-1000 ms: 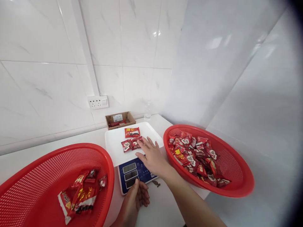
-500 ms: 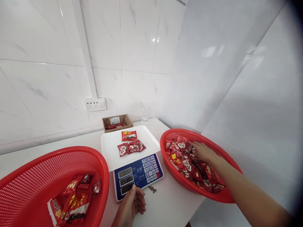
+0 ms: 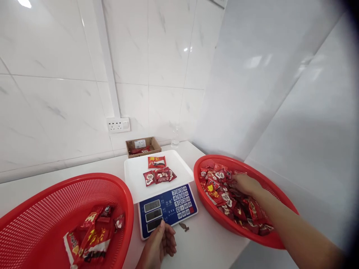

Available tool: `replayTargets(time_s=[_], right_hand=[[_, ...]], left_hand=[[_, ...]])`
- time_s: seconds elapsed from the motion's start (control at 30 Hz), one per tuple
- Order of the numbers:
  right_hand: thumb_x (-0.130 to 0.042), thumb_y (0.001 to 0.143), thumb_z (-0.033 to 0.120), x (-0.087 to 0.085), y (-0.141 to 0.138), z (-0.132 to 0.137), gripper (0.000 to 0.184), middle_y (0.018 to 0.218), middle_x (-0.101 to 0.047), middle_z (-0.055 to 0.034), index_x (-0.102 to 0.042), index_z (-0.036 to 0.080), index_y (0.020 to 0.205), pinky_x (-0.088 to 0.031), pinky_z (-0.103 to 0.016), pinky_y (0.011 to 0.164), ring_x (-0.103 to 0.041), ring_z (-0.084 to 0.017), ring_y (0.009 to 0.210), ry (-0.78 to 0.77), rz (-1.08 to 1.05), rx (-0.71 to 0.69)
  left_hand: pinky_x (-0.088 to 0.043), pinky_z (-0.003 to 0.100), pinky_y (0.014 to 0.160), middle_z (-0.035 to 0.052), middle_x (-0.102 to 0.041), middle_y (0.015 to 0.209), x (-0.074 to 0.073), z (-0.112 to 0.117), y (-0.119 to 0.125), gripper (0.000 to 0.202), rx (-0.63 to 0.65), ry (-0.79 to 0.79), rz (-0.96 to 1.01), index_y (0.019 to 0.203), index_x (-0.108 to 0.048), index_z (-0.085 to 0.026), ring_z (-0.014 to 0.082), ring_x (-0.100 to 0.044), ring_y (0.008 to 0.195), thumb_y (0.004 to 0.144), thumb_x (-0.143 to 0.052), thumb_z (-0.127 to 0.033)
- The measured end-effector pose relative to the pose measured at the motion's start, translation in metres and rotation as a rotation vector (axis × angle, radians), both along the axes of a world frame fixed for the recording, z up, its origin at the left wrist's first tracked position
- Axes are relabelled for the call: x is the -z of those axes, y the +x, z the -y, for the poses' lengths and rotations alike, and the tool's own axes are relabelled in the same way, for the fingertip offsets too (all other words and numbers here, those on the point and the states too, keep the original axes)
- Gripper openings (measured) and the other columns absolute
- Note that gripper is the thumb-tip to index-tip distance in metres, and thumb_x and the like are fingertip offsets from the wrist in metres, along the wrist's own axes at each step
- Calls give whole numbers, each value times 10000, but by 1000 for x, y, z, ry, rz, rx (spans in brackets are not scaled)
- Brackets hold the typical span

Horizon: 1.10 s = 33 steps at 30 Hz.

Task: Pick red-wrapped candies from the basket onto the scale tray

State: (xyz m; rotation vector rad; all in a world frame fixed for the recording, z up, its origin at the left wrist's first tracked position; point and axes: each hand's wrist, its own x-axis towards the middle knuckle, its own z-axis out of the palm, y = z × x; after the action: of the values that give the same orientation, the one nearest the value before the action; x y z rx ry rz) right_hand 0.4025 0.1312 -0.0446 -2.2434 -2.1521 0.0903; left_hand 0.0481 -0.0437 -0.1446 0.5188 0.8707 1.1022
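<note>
My right hand (image 3: 246,185) reaches into the red plastic basket (image 3: 204,157) on the right. Its fingers dip among small red candy packets (image 3: 226,198), which partly hide them, so I cannot tell their grip. My left hand (image 3: 162,239) rests loosely curled at the front of the digital scale (image 3: 168,209), with the thumb apart and nothing held. On the white scale pan (image 3: 179,170) lie several red packets (image 3: 161,175), one of them (image 3: 157,161) larger and set behind the others. The lit display shows digits that are hard to read.
At the left stands another red basket (image 3: 123,194) holding several larger and smaller red packets (image 3: 94,239). Behind the scale is a cardboard box (image 3: 155,144) with red packets. A clear bottle (image 3: 175,140) stands by the wall. A small brown scrap (image 3: 184,226) lies on the white table.
My right hand has gone from lying over the packets to having its fingers down among them. My left hand stays by the scale. The whole view has shifted slightly.
</note>
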Motion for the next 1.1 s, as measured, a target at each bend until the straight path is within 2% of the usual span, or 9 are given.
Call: replayTargets(time_s=[0.1, 0.23, 0.27, 0.37, 0.57, 0.7, 0.83, 0.97, 1.1], right_hand=[[-571, 864, 386, -23, -5, 9, 234, 899, -707, -86, -655, 171, 826, -509, -440, 834, -660, -250, 890, 93, -258, 52], [-355, 901, 494, -49, -41, 38, 353, 993, -724, -53, -594, 256, 1006, -561, -357, 764, -682, -223, 894, 216, -653, -3], [-387, 879, 520, -51, -56, 49, 334, 989, -726, -36, -576, 275, 1003, -567, -322, 743, -683, -204, 889, 210, -778, -29], [-742, 642, 500, -45, -110, 87, 378, 943, -723, -5, -608, 294, 929, -564, -286, 675, -677, -201, 832, 71, -1464, 46], [-694, 671, 538, 15, -211, 147, 368, 720, -682, -33, -716, 205, 825, -472, -261, 484, -539, -148, 530, -82, -1227, -162], [-616, 721, 570, 48, -235, 161, 476, 810, -711, -55, -708, 206, 1013, -528, -299, 583, -622, -198, 657, -202, -1271, -146], [-644, 681, 582, 47, -229, 162, 414, 947, -720, -79, -721, 221, 868, -527, -348, 790, -648, -253, 897, -189, -1211, -184], [-616, 687, 632, 37, -225, 163, 418, 664, -666, -23, -630, 215, 704, -518, -298, 583, -615, -193, 626, -325, -1236, -183], [-578, 693, 689, 39, -224, 163, 475, 478, -516, 34, -530, 224, 607, -416, -256, 433, -477, -134, 444, -177, -1260, -45]], left_hand=[[-274, 234, 475, 9, -572, 538, 3, -1, 1, 670, 12, -8, 2, 717, -562, -150, 121, -510, 457, 552, -613, -798], [-273, 230, 462, 6, -570, 547, 5, -3, 1, 681, 56, 22, -6, 725, -554, -149, 110, -502, 449, 543, -610, -804], [-278, 228, 463, 5, -571, 554, 3, -2, 1, 673, 71, 37, -15, 730, -552, -148, 106, -502, 451, 550, -618, -793], [-285, 224, 464, -1, -565, 567, -5, 4, 1, 646, 66, 65, -54, 738, -541, -147, 97, -494, 450, 577, -625, -767], [-357, 235, 529, 13, -582, 681, -26, 16, -1, 592, -80, 248, -130, 871, -585, -135, 104, -515, 543, 639, -660, -674], [-354, 248, 561, 3, -553, 653, -28, 16, -3, 575, -152, 218, -235, 916, -622, -119, 109, -472, 575, 690, -628, -647], [-354, 257, 621, 0, -552, 681, -26, 14, -3, 499, -172, 158, -240, 835, -643, -119, 117, -467, 641, 697, -643, -598], [-397, 268, 647, 4, -576, 689, -24, 15, -1, 526, -71, 135, -177, 791, -620, -127, 121, -513, 640, 660, -654, -636], [-448, 288, 495, 46, -600, 678, -22, 16, 0, 662, 120, 123, -88, 851, -573, -126, 153, -569, 521, 630, -589, -749]])
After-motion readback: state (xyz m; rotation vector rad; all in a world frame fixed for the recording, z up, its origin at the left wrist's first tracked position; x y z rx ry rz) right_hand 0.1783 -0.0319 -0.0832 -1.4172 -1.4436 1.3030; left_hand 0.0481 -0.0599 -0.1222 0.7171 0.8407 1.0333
